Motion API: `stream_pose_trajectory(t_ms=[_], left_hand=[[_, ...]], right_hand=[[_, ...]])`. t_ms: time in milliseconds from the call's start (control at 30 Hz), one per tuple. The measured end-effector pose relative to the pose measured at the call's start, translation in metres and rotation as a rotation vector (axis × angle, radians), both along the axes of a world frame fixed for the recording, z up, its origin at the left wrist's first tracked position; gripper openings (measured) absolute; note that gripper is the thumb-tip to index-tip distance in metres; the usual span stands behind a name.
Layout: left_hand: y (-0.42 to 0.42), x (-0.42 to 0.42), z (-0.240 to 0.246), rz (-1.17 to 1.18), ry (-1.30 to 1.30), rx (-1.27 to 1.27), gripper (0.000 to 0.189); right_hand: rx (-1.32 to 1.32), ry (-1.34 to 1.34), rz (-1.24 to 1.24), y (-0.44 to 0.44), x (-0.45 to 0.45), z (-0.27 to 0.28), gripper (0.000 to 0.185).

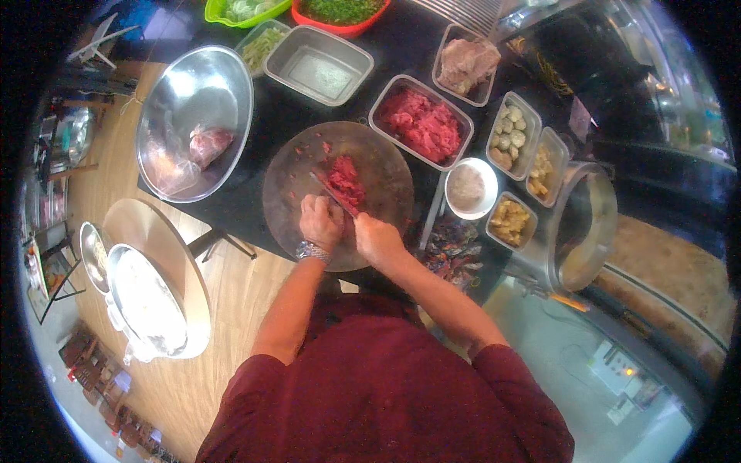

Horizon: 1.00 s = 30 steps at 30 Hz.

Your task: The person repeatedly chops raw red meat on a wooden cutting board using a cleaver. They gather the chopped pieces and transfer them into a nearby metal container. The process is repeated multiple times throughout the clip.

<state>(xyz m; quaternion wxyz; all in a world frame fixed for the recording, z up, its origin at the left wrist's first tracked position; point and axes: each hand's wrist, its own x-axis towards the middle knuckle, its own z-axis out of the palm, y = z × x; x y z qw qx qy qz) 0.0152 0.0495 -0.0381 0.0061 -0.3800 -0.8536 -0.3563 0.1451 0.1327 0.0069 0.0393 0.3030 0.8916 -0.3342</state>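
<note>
A round chopping board [382, 156] lies before me with a heap of sliced raw red meat [345, 180] at its middle. My right hand [378, 240] is closed on the handle of a knife [336, 195], whose blade points up and left along the near side of the heap. Just left of the blade, my left hand [320, 220], with fingers curled, presses down on a piece of meat that it mostly hides. Small scraps of meat lie on the board's upper left part.
A steel bowl [217, 75] with bagged meat stands left. Beyond the board are an empty metal tray [318, 63] and a container of red meat [421, 124]. To the right stand a white tub [470, 188], a container of meatballs [508, 134] and a large pot [587, 226].
</note>
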Motion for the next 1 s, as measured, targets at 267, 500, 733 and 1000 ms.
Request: stream_pose_trajectory(t_ms=[267, 500, 733, 1000], left_hand=[[-0.002, 0.002, -0.003, 0.006, -0.004, 0.007, 0.016], [-0.004, 0.0, -0.003, -0.027, 0.045, -0.039, 0.016], [-0.003, 0.0, -0.004, 0.008, 0.072, -0.014, 0.015], [-0.005, 0.001, -0.007, 0.054, -0.064, -0.117, 0.01]], right_hand=[[-0.103, -0.151, 0.095, 0.015, 0.061, 0.04, 0.021], [-0.066, -0.055, 0.037, 0.003, -0.009, -0.01, 0.017], [-0.023, -0.006, 0.062, 0.012, 0.022, 0.008, 0.017], [0.088, -0.01, -0.034, 0.031, 0.006, 0.013, 0.025]])
